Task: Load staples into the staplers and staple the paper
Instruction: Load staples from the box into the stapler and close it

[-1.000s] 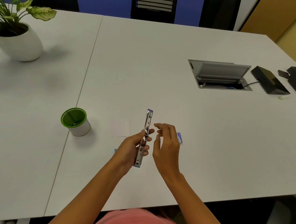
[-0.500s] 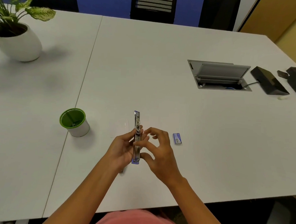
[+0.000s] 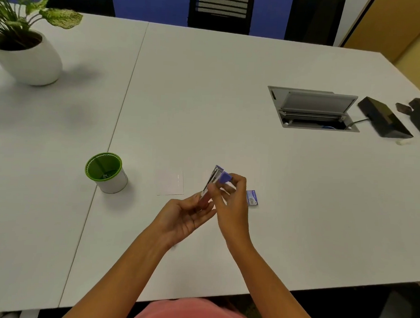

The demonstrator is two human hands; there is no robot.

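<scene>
A small metal stapler with purple ends point(image 3: 214, 177) is held above the white table, its far end pointing away. My left hand point(image 3: 185, 214) grips its near end from below. My right hand point(image 3: 231, 200) pinches its upper part by the purple cap with thumb and fingers. A small blue staple box point(image 3: 252, 198) lies on the table just right of my right hand. A small white sheet of paper point(image 3: 171, 183) lies flat to the left of the stapler.
A green-lined white cup point(image 3: 106, 173) stands left of the paper. A potted plant point(image 3: 25, 42) sits at the far left. An open cable hatch point(image 3: 312, 108) and a black device point(image 3: 385, 117) lie at the right. The table's front edge runs near my arms.
The stapler has tilted and shifted right, its purple cap folding toward the metal body. My right hand has moved up to pinch its upper part. The left hand has slid to the near end.
</scene>
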